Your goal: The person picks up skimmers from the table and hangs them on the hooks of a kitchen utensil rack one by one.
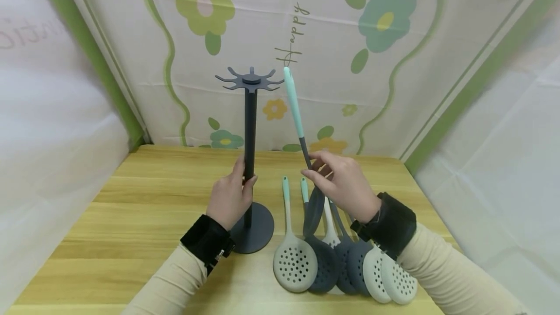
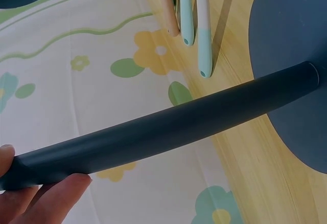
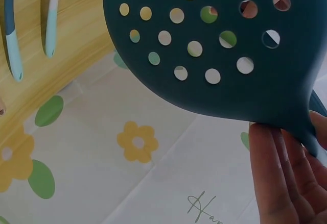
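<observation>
My left hand point(image 1: 229, 201) grips the post of a dark utensil stand point(image 1: 250, 132), which stands upright on its round base. Several prongs radiate from its top. In the left wrist view, fingers and thumb lie around the post point(image 2: 168, 127). My right hand point(image 1: 343, 181) holds a dark skimmer point(image 1: 294, 103) by the neck, its mint handle pointing up and its head hanging down. The tip of that handle is right beside the stand's right-hand prongs. The skimmer's perforated head point(image 3: 286, 76) fills the upper part of the right wrist view, with fingers at its neck.
Several more skimmers lie in an overlapping row on the wooden table point(image 1: 131, 218), right of the stand. A pale grey one point(image 1: 295, 264) is leftmost, and two whitish heads point(image 1: 399, 281) are at the right end. A flower-patterned cloth point(image 1: 323, 106) hangs behind the table.
</observation>
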The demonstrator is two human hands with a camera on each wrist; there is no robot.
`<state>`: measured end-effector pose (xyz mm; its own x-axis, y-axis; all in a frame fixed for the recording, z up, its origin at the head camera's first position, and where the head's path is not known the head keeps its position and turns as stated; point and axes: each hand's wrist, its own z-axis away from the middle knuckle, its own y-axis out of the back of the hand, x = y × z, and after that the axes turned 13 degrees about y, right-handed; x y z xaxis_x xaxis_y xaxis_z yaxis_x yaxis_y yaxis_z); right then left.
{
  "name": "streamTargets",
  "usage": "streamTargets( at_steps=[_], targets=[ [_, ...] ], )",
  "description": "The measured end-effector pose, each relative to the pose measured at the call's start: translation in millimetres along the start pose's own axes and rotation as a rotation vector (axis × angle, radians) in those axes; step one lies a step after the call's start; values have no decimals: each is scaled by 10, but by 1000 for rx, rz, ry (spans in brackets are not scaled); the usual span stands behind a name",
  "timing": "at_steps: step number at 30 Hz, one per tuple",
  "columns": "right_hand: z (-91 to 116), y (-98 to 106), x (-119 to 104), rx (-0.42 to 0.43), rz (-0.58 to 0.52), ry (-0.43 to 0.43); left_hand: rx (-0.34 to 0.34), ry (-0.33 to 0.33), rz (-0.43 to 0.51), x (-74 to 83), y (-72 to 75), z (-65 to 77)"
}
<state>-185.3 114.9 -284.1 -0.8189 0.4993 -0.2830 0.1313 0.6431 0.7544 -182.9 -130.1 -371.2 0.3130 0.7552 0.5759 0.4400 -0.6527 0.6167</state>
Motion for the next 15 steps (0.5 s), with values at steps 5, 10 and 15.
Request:
streamTargets(
  at_steps=[5,10,15],
  targets=[
    [-3,-10,-1,-1,2,2,2,0,-5,-4,-5,-3],
    [-7,-33,8,6,13,19,7,3,-3,0,-2,-4],
    [-6,-64,13,15,8,21,5,0,-1,5,2,-6]
  ],
)
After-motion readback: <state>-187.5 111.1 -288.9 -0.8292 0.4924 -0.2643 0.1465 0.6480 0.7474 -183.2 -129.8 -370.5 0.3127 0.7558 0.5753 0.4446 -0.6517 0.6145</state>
